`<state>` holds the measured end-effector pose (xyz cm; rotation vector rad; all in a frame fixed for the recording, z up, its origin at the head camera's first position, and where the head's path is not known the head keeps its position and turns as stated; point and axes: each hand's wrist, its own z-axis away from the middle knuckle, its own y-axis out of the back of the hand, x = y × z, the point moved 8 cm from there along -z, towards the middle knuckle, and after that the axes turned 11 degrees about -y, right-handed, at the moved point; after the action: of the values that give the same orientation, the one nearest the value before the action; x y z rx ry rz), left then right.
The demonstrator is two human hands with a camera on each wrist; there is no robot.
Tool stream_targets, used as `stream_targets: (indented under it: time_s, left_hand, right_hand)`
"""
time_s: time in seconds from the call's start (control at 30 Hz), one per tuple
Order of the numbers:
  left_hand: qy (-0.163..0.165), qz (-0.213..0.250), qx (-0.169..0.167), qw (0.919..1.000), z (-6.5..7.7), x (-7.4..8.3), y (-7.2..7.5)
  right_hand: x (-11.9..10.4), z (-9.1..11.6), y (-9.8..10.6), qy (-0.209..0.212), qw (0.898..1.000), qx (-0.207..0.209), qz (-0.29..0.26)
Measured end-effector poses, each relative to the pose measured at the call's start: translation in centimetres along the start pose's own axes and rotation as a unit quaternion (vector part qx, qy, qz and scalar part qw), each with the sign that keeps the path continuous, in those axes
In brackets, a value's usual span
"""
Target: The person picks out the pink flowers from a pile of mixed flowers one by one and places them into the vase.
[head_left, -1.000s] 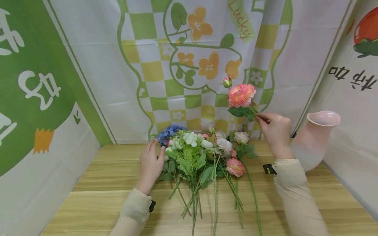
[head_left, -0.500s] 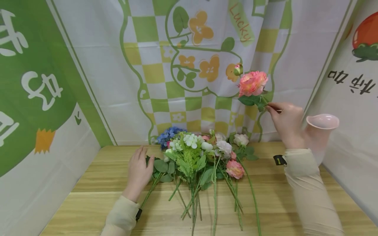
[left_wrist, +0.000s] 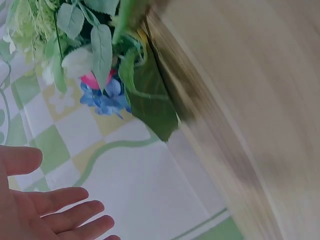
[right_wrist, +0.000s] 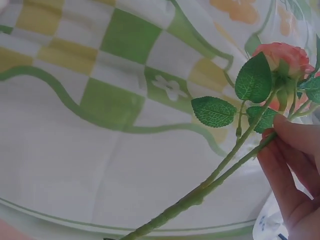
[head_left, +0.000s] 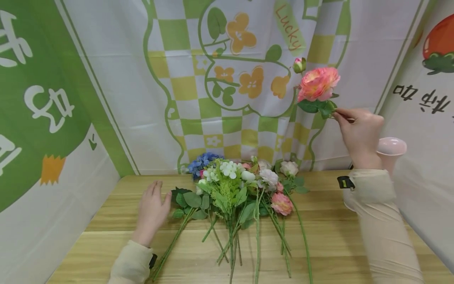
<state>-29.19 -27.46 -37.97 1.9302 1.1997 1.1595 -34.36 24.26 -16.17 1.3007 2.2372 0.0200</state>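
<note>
The pink peony-like flower hangs in the air at the right, in front of the hanging cloth, its bloom and small bud leaning up and to the left. The right hand pinches it between thumb and fingertips just below the bloom's leaves; the right wrist view shows the stem forking, with the pinch on one of its branches. It should be light and fairly stiff (it looks artificial, though that is a guess), so little squeeze is needed, but a hold so near the bloom probably leaves the long lower end free to swing. The thicker part below the fork looks the steadier place to grip; petals and leaves would likely bend or crease if pressed. The left hand has its fingers extended, holding nothing, just beside a leafy green sprig at the near end of the flower pile. Bare wooden table lies to its left. The pink vase stands at the far right, partly hidden behind the right forearm; its flared rim could catch a sleeve. Left of the raised flower there is free space above the pile, while the cloth closes off the back edge.
</note>
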Motion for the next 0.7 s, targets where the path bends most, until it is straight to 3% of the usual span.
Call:
stream_targets:
  time_s: [0.17, 0.4, 0.7]
  left_hand:
    - [0.006, -0.017, -0.001, 0.9998, 0.5, -0.9, 0.9]
    - [0.018, -0.029, -0.008, 0.9994, 1.2, -2.1, 1.8]
    - [0.022, -0.038, 0.003, 0.9990, 2.0, -3.2, 2.4]
  right_hand:
    - [0.3, -1.0, 1.6, -0.024, 0.999, 0.030, -0.031]
    - [0.1, -2.4, 3.4, -0.023, 0.996, 0.073, -0.047]
    - [0.7, -3.1, 4.5, -0.062, 0.994, 0.081, -0.026]
